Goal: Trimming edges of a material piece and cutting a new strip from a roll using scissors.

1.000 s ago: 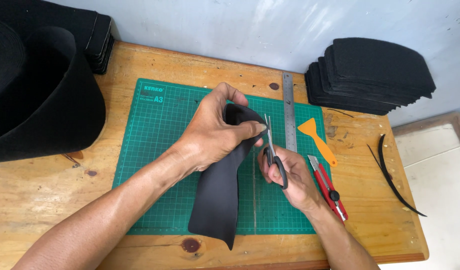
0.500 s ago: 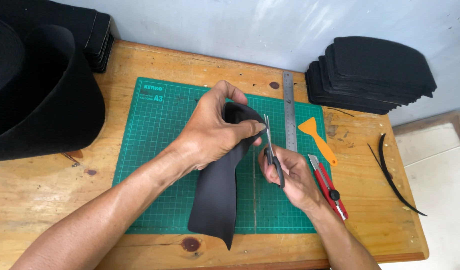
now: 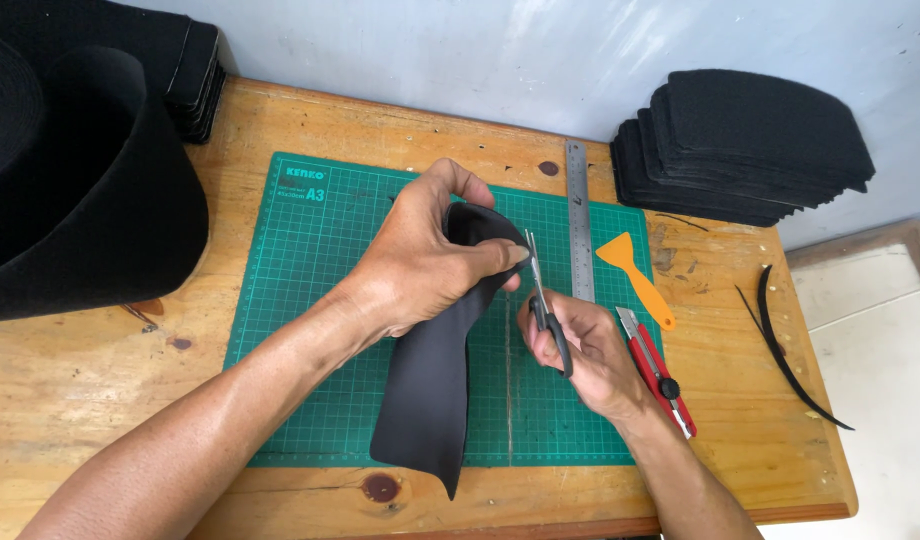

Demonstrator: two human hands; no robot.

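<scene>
the left hand [image 3: 420, 265] pinches a floppy black foam sheet [image 3: 430, 390]; the right hand [image 3: 585, 350] clamps small black-handled scissors [image 3: 542, 300], whose blades could nick the near thumb if the sheet sags.

We are counting one green cutting mat [image 3: 310, 280], one steel ruler [image 3: 579, 220], one pair of scissors [image 3: 546, 310], one orange scraper [image 3: 635, 268], one red utility knife [image 3: 658, 372], and two stacks of black pieces [image 3: 750, 145].

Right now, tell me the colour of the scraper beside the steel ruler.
Orange; the plastic scraper shows clearly in the head view.
</scene>
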